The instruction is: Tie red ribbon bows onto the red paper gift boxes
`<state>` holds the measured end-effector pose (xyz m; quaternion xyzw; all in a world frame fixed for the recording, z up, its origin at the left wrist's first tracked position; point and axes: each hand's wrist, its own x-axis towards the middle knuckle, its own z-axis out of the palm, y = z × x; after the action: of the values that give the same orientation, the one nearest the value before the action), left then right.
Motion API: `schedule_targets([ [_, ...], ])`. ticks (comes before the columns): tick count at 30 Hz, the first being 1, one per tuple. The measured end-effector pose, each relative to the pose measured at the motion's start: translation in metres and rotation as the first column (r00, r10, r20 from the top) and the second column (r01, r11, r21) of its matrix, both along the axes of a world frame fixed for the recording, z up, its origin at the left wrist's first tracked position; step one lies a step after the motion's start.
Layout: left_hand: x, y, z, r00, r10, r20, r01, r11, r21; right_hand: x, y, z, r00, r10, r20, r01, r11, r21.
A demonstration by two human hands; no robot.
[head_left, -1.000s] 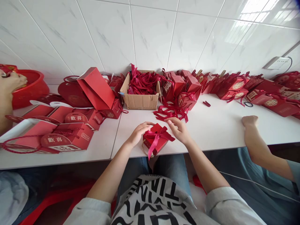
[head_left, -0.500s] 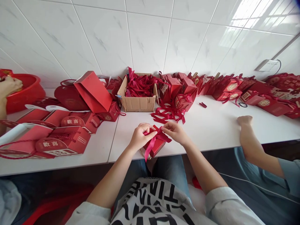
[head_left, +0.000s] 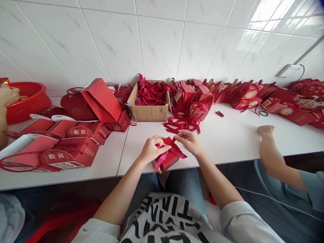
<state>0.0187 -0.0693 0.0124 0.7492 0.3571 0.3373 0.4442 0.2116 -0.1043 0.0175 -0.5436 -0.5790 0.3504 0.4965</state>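
Note:
A small red gift box (head_left: 169, 162) lies at the table's front edge, right before me. Across its top runs a dark pink ribbon (head_left: 163, 157) looped into a bow, one tail hanging over the near side. My left hand (head_left: 154, 150) pinches the ribbon's left part between thumb and fingers. With fingertips pressed together, my right hand (head_left: 188, 141) grips a ribbon loop at the box's upper right. Both hands partly cover the box, so the knot itself is hard to see. A bit of cord shows at the box's lower left corner.
Behind the box are loose ribbons (head_left: 181, 123) and a cardboard box (head_left: 151, 113) full of ribbon. Red gift boxes (head_left: 69, 158) sit at left; finished-looking ones (head_left: 246, 98) line the wall at right. A red basin (head_left: 27, 101) and co-workers' arms (head_left: 272, 155) flank me.
My right hand has drawn the ribbon loop slightly up, and the box has turned a little. My left hand still pinches the ribbon. The co-worker's hand at the basin has shifted left.

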Motion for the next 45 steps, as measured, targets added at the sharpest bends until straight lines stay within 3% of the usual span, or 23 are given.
schedule_targets([
  [7, 0.000, -0.001, -0.002, 1.000, -0.018, -0.007, 0.019, 1.000, 0.020, -0.001, -0.001, -0.005, 0.993, -0.074, 0.087, 0.065, 0.993, 0.102],
  [13, 0.002, -0.007, 0.004, 0.992, 0.030, 0.121, -0.015, 0.993, -0.120, 0.004, -0.009, -0.015, 0.996, -0.033, -0.085, 0.035, 0.999, 0.015],
  [16, -0.002, -0.009, 0.001, 0.963, 0.105, 0.249, -0.058, 0.980, -0.189, 0.007, -0.022, -0.030, 0.983, -0.103, -0.154, 0.109, 0.993, 0.033],
  [20, -0.022, -0.011, -0.021, 0.909, 0.279, 0.311, -0.204, 0.946, -0.251, -0.004, -0.057, -0.064, 0.942, -0.265, -0.206, 0.291, 0.951, 0.104],
  [23, -0.042, -0.015, -0.047, 0.901, 0.401, 0.168, -0.360, 0.904, -0.228, -0.027, -0.088, -0.089, 0.956, -0.272, -0.109, 0.288, 0.937, 0.195],
  [26, -0.054, -0.021, -0.065, 0.899, 0.437, -0.005, -0.437, 0.897, -0.073, -0.057, -0.111, -0.106, 0.951, -0.301, 0.072, 0.286, 0.944, 0.167],
  [29, -0.054, -0.027, -0.067, 0.935, 0.298, -0.191, -0.259, 0.944, 0.203, -0.079, -0.115, -0.111, 0.913, -0.367, 0.177, 0.338, 0.925, 0.176],
  [32, -0.050, -0.030, -0.061, 0.901, 0.183, -0.393, -0.035, 0.934, 0.354, -0.085, -0.107, -0.106, 0.908, -0.378, 0.180, 0.359, 0.924, 0.131],
  [38, -0.049, -0.033, -0.057, 0.835, 0.134, -0.533, 0.127, 0.897, 0.424, -0.065, -0.093, -0.093, 0.889, -0.441, 0.123, 0.434, 0.897, 0.078],
  [42, -0.050, -0.033, -0.057, 0.819, 0.060, -0.571, 0.233, 0.874, 0.426, -0.048, -0.101, -0.102, 0.878, -0.471, 0.083, 0.468, 0.882, 0.055],
  [45, -0.050, -0.032, -0.057, 0.828, 0.066, -0.556, 0.213, 0.882, 0.421, -0.020, -0.109, -0.111, 0.858, -0.504, 0.102, 0.499, 0.864, 0.075],
])
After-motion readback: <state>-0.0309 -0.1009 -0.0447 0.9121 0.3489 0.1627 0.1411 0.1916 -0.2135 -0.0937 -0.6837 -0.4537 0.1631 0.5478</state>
